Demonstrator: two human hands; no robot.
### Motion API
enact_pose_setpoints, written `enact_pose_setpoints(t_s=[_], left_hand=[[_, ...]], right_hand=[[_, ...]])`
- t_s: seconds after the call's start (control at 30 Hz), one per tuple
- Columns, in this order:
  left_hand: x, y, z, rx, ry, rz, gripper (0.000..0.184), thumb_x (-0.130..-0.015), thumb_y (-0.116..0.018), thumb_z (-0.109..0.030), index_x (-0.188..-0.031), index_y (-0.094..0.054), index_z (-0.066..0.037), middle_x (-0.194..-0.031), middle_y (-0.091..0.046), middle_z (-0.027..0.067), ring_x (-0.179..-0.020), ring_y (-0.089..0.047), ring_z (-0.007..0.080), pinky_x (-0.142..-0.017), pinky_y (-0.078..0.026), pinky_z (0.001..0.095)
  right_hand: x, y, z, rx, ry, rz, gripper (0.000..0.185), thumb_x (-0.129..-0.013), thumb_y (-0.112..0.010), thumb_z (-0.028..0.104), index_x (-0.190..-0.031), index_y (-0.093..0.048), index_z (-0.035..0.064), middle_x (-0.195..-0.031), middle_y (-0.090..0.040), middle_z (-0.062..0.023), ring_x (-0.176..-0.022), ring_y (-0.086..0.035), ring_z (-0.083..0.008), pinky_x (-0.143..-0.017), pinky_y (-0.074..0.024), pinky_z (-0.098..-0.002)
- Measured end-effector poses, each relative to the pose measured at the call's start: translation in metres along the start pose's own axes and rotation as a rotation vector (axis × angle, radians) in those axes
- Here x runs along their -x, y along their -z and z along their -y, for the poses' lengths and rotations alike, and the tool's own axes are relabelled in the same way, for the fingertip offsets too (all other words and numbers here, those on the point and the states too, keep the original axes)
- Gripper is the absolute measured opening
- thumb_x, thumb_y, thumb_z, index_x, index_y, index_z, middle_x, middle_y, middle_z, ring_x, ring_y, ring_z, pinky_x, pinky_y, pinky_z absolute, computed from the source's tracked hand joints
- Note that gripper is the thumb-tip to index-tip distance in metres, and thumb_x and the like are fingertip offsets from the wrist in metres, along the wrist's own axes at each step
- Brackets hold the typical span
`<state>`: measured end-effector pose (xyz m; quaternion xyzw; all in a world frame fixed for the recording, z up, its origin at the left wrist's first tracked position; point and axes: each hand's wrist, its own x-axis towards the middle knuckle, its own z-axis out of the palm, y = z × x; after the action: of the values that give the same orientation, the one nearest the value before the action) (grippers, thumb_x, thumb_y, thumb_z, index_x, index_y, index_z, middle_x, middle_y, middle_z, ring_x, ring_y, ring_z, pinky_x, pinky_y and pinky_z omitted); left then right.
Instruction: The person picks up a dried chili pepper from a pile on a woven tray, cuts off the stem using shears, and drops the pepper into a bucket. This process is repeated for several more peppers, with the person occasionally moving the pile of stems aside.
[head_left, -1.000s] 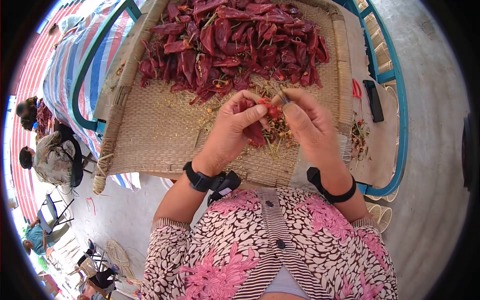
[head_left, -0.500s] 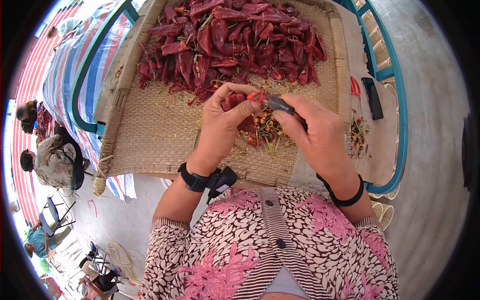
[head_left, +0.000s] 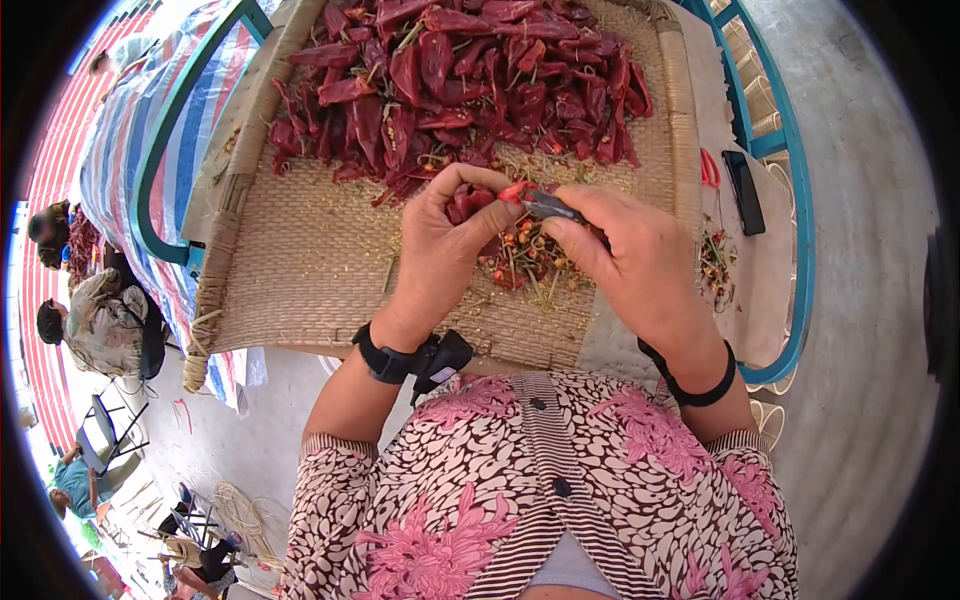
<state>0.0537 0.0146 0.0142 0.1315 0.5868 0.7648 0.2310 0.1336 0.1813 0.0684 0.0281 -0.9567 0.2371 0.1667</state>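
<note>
My left hand is closed around a red chili pepper, its thumb pressed near the pepper's end. A small dark grey tool, blade-like in shape, is pinched in my right hand. The tool's tip meets the bright red end of the pepper between my two hands; its exact kind cannot be made out. Just below lies a heap of cut stems and seedy cores, partly hidden by my fingers. A large pile of dried red peppers covers the far part of the woven mat.
Red-handled scissors and a black phone lie right of the mat, near more stem scraps. A teal metal frame borders both sides. Several people sit at left, one in a patterned jacket, beside a striped sheet.
The tool's tip has shifted slightly at the pepper's end, and my right hand has turned a little. Both hands keep their hold; the view has moved slightly.
</note>
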Motion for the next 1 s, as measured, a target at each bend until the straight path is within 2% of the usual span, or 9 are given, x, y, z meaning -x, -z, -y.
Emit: enact_pose_setpoints(t_s=[0.17, 0.3, 0.4, 0.5, 0.6, 0.67, 0.77, 0.87, 1.0], left_hand=[[-0.003, 0.000, 0.008, -0.106, -0.167, 0.045, 0.012, -0.088, -0.067, -0.006, -0.099, -0.061, -0.004, -0.081, -0.063, -0.0013, -0.070, -0.057, 0.0026, -0.060, -0.047, 0.0173], [-0.006, 0.000, 0.014, -0.174, -0.308, 0.028, 0.012, -0.088, -0.067, -0.006, -0.099, -0.061, -0.004, -0.085, -0.063, 0.0001, -0.074, -0.056, 0.0019, -0.063, -0.046, 0.0163], [0.003, -0.004, 0.001, -0.038, -0.015, 0.033, 0.012, -0.088, -0.067, -0.006, -0.098, -0.061, -0.005, -0.087, -0.064, 0.0021, -0.077, -0.057, 0.0045, -0.067, -0.048, 0.0185], [0.003, -0.004, 0.018, 0.280, 0.065, 0.044, 0.012, -0.088, -0.067, -0.007, -0.099, -0.062, -0.005, -0.080, -0.064, 0.0001, -0.070, -0.056, 0.0043, -0.061, -0.044, 0.0180], [0.003, -0.002, 0.018, 0.361, 0.089, 0.070, 0.012, -0.088, -0.067, -0.006, -0.098, -0.061, -0.004, -0.086, -0.065, 0.0037, -0.076, -0.061, 0.0113, -0.072, -0.050, 0.0259], [0.003, -0.002, 0.017, 0.375, 0.084, 0.072, 0.013, -0.088, -0.067, -0.007, -0.099, -0.060, -0.004, -0.086, -0.065, 0.0040, -0.076, -0.061, 0.0114, -0.072, -0.050, 0.0264], [0.002, 0.000, 0.019, 0.416, 0.092, 0.074, 0.013, -0.088, -0.066, -0.007, -0.099, -0.061, -0.004, -0.086, -0.065, 0.0045, -0.075, -0.060, 0.0116, -0.072, -0.050, 0.0268], [0.001, 0.001, 0.020, 0.426, 0.093, 0.079, 0.014, -0.088, -0.066, -0.007, -0.101, -0.060, -0.003, -0.085, -0.065, 0.0045, -0.075, -0.060, 0.0114, -0.072, -0.050, 0.0266], [0.002, 0.003, 0.016, 0.327, 0.072, 0.052, 0.016, -0.089, -0.066, -0.007, -0.103, -0.060, -0.003, -0.084, -0.065, 0.0038, -0.075, -0.060, 0.0107, -0.070, -0.051, 0.0257]], right_hand=[[-0.001, 0.003, -0.001, -0.057, -0.073, 0.106, 0.024, -0.087, -0.064, 0.030, -0.099, -0.066, 0.0092, -0.085, -0.066, -0.0099, -0.073, -0.065, -0.0289, -0.059, -0.0493, -0.0383], [-0.001, -0.002, -0.001, -0.112, -0.098, 0.085, 0.025, -0.088, -0.063, 0.030, -0.100, -0.066, 0.0083, -0.084, -0.066, -0.0100, -0.070, -0.064, -0.0282, -0.058, -0.0483, -0.0366], [0.003, -0.008, -0.006, -0.284, -0.141, 0.075, 0.026, -0.089, -0.063, 0.030, -0.102, -0.066, 0.0072, -0.080, -0.064, -0.0095, -0.066, -0.062, -0.0251, -0.057, -0.0467, -0.0336], [0.009, -0.016, -0.010, -0.478, -0.184, 0.059, 0.027, -0.091, -0.063, 0.029, -0.102, -0.066, 0.0052, -0.076, -0.062, -0.0093, -0.062, -0.059, -0.0208, -0.056, -0.0448, -0.0310], [0.013, -0.019, -0.008, -0.566, -0.203, 0.034, 0.029, -0.091, -0.063, 0.030, -0.102, -0.065, 0.0031, -0.073, -0.061, -0.0095, -0.060, -0.058, -0.0179, -0.056, -0.0437, -0.0296], [0.012, -0.013, -0.006, -0.614, -0.264, 0.094, 0.030, -0.091, -0.064, 0.031, -0.102, -0.065, 0.0022, -0.073, -0.061, -0.0098, -0.061, -0.058, -0.0171, -0.056, -0.0435, -0.0292], [0.008, -0.004, -0.005, -0.510, -0.318, 0.216, 0.033, -0.089, -0.065, 0.032, -0.104, -0.064, 0.0021, -0.076, -0.062, -0.0112, -0.063, -0.059, -0.0195, -0.057, -0.0442, -0.0303], [0.009, -0.004, -0.007, -0.286, -0.116, 0.075, 0.035, -0.089, -0.065, 0.033, -0.106, -0.063, 0.0025, -0.080, -0.063, -0.0125, -0.066, -0.061, -0.0231, -0.058, -0.0453, -0.0324], [0.008, 0.006, -0.004, -0.329, -0.220, 0.165, 0.032, -0.088, -0.066, 0.029, -0.106, -0.063, 0.0023, -0.084, -0.064, -0.0133, -0.070, -0.063, -0.0280, -0.061, -0.0474, -0.0351]])
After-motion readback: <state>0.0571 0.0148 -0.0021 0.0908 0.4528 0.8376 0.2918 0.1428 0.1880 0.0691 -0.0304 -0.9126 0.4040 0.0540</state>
